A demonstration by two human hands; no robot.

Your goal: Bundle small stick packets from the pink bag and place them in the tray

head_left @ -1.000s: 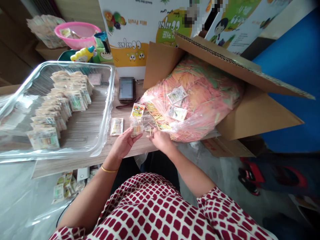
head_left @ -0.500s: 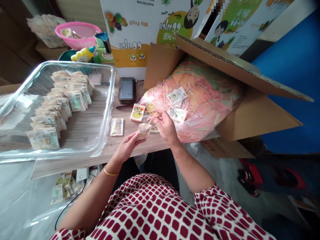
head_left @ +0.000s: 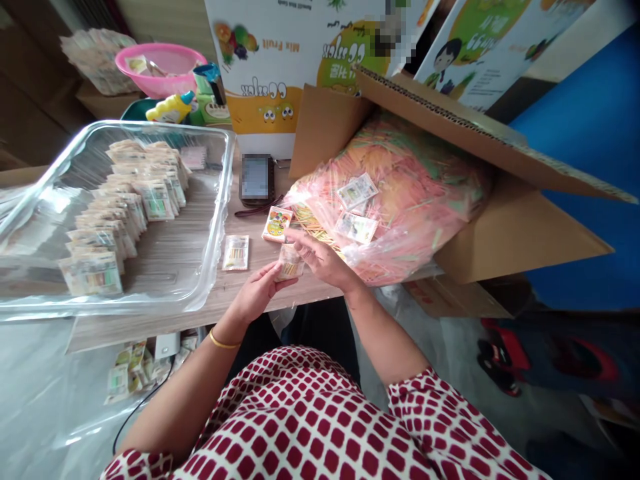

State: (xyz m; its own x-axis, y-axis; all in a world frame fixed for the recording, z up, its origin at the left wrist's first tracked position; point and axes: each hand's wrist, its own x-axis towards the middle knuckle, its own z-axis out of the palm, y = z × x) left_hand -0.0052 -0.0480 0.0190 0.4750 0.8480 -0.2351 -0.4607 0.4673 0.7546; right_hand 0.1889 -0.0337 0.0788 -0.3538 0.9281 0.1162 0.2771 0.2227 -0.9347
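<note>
Over the wooden surface (head_left: 210, 310), the left hand (head_left: 255, 293) cradles a small clear plastic pouch (head_left: 290, 262) of coloured sticks, its fingers closed on the pouch from below. The right hand (head_left: 320, 260) curves over the pouch from the other side, its fingers near the top edge; whether they are pinching it, I cannot tell. Just beyond the hands lies a printed cartoon card (head_left: 277, 224), and to their left a flat sachet (head_left: 235, 253) sits on the surface. To the right, a large pink-tinted plastic bag of coloured sticks (head_left: 395, 207) fills an open cardboard box (head_left: 500, 233), with a few packets (head_left: 356, 191) lying on it. A clear tray (head_left: 220, 200) of stacked packets (head_left: 145, 193) stands at left, near a phone (head_left: 256, 179).
</note>
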